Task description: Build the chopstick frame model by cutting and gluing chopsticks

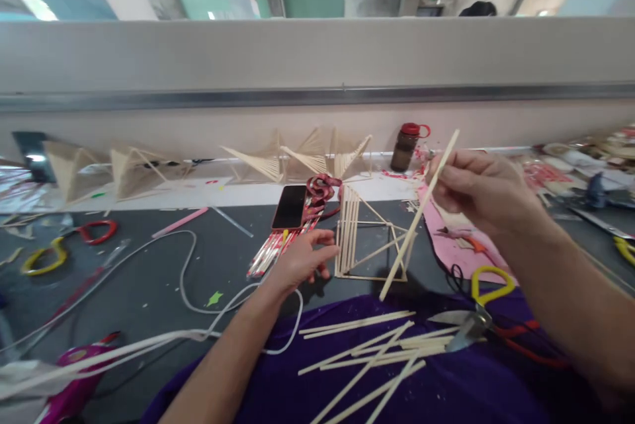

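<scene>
My right hand (461,186) pinches a thin wooden stick (419,215) near its upper end; the stick slants down to the left, in front of a small wooden stick frame (350,232). That frame stands on the dark table, one side filled with several sticks side by side. My left hand (307,257) is at the frame's left side with its fingers apart; whether the fingertips touch it I cannot tell. Loose wooden sticks (367,348) lie on purple cloth (278,378) below, beside scissors (479,318) with yellow and red handles.
A phone (290,207) lies behind my left hand. Finished-looking stick models (258,163) line the wall, near a bottle (404,147). A white cable (186,265) loops across the left, past a magenta glue gun (79,378). Pliers (464,237) rest on a pink sheet (446,249).
</scene>
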The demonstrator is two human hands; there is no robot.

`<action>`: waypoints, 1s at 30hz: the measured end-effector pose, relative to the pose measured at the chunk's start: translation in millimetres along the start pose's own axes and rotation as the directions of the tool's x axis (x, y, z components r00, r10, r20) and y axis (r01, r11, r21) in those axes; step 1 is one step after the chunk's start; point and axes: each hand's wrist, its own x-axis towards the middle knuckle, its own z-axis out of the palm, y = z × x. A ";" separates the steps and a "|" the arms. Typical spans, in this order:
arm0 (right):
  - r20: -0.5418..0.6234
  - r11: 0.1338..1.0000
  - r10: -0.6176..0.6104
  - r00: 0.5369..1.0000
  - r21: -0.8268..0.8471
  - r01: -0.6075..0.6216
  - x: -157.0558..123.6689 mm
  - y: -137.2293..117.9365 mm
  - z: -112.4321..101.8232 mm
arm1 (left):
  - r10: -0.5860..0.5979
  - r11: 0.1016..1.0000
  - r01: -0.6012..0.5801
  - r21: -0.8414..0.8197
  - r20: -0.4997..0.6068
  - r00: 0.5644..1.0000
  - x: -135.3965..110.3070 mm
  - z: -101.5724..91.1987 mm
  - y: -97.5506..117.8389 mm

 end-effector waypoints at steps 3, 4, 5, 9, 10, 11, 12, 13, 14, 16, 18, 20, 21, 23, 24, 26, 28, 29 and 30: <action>0.096 0.997 0.011 0.995 -0.075 -0.003 -33.1 -8.7 21.9 | 0.077 0.996 -0.070 0.060 -0.135 0.988 -14.3 -4.6 17.9; 0.139 0.996 0.021 0.990 -0.092 -0.008 -42.0 -9.9 28.6 | 0.149 0.989 -0.143 0.046 -0.185 0.971 -21.6 -2.8 24.2; 0.167 0.994 0.027 0.985 -0.108 -0.009 -49.6 -10.6 34.6 | 0.213 0.976 -0.216 0.010 -0.218 0.952 -29.8 0.8 30.3; 0.227 0.992 0.002 0.974 -0.122 0.027 -67.6 -8.2 52.4 | 0.273 0.937 -0.301 -0.176 -0.167 0.947 -61.9 25.8 45.7; 0.231 0.992 -0.013 0.973 -0.118 0.041 -69.7 -6.3 55.7 | 0.279 0.929 -0.301 -0.215 -0.126 0.952 -67.3 32.2 46.9; 0.235 0.992 -0.026 0.972 -0.117 0.054 -71.1 -4.0 58.7 | 0.289 0.921 -0.303 -0.244 -0.090 0.953 -71.1 37.7 47.2; 0.234 0.990 -0.044 0.971 -0.121 0.074 -72.2 -1.3 61.5 | 0.300 0.916 -0.306 -0.262 -0.061 0.952 -73.4 42.1 46.8; 0.230 0.986 -0.065 0.971 -0.134 0.098 -73.1 1.4 64.2 | 0.310 0.912 -0.310 -0.270 -0.043 0.950 -74.5 45.3 45.9; 0.224 0.980 -0.092 0.970 -0.154 0.128 -73.9 4.1 66.8 | 0.317 0.910 -0.315 -0.270 -0.039 0.948 -74.6 47.5 44.7; 0.199 0.956 -0.163 0.966 -0.211 0.205 -75.5 8.6 71.7 | 0.315 0.913 -0.318 -0.254 -0.053 0.948 -73.6 49.7 42.4; 0.167 0.926 -0.237 0.957 -0.258 0.274 -77.0 11.4 76.0 | 0.313 0.920 -0.323 -0.222 -0.080 0.946 -72.9 50.3 41.1; 0.142 0.912 -0.283 0.949 -0.267 0.312 -77.9 13.3 79.3 | 0.324 0.923 -0.342 -0.175 -0.125 0.938 -73.3 50.3 41.2; 0.129 0.910 -0.297 0.946 -0.263 0.322 -77.8 14.2 80.5 | 0.338 0.921 -0.360 -0.149 -0.156 0.928 -73.8 50.2 41.7; 0.106 0.908 -0.320 0.941 -0.251 0.337 -76.9 16.8 82.3 | 0.356 0.921 -0.379 -0.085 -0.205 0.912 -75.0 49.8 43.1; 0.094 0.904 -0.335 0.937 -0.248 0.348 -76.2 18.5 83.0 | 0.364 0.921 -0.386 -0.058 -0.223 0.904 -75.5 49.6 43.6; 0.076 0.890 -0.374 0.924 -0.251 0.381 -75.0 22.0 84.0 | 0.378 0.918 -0.396 -0.015 -0.264 0.887 -76.4 49.7 44.1; 0.064 0.875 -0.410 0.910 -0.254 0.412 -74.5 25.4 84.8 | 0.406 0.909 -0.417 0.025 -0.287 0.868 -77.1 50.7 44.4; 0.058 0.870 -0.423 0.904 -0.254 0.424 -74.4 26.9 85.0 | 0.422 0.902 -0.429 0.042 -0.289 0.859 -77.5 51.5 44.8; 0.053 0.866 -0.433 0.900 -0.253 0.431 -74.4 28.3 85.1 | 0.433 0.898 -0.437 0.055 -0.290 0.853 -78.1 52.4 45.5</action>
